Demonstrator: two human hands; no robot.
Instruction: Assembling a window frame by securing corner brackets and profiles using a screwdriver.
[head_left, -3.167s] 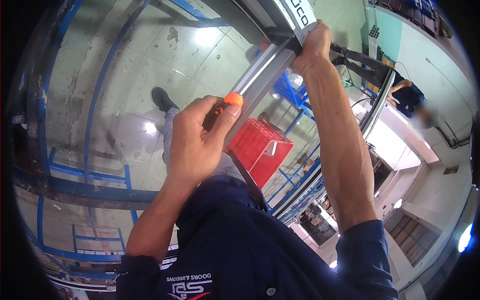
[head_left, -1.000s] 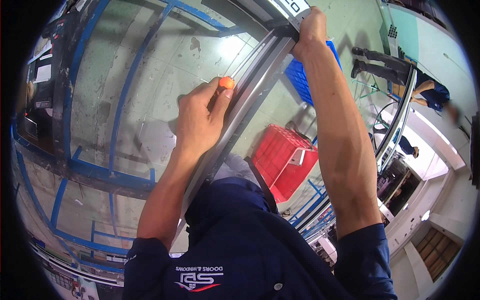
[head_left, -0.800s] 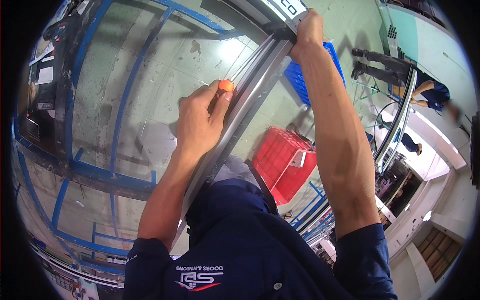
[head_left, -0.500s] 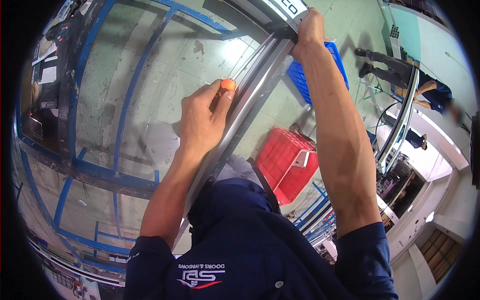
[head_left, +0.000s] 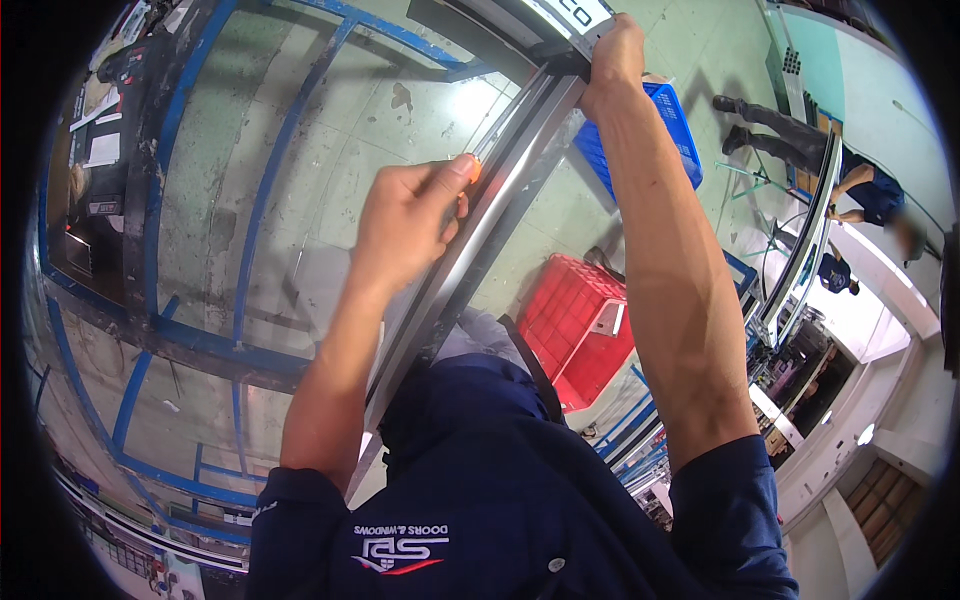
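My left hand (head_left: 410, 215) is closed round the orange handle of a screwdriver (head_left: 474, 170), thumb along its top. The thin shaft seems to run up along a long silver metal profile (head_left: 500, 190); its tip cannot be made out. That profile slants from beside my waist up to a corner with a dark-edged frame piece (head_left: 480, 35). At this corner my right hand (head_left: 615, 65) grips the outer end of the frame, next to a white label. The fingers of my right hand are partly hidden behind the frame.
Blue metal rack bars (head_left: 265, 180) stand at the left, with a black power tool (head_left: 125, 65) beyond them. A blue crate (head_left: 660, 130) and a red crate (head_left: 575, 325) sit on the floor at the right. Another person (head_left: 870, 190) handles a long profile (head_left: 808, 235) at far right.
My left hand has turned over the screwdriver handle, its thumb now on top and the fingers curled beneath. My right hand keeps its grip on the frame corner.
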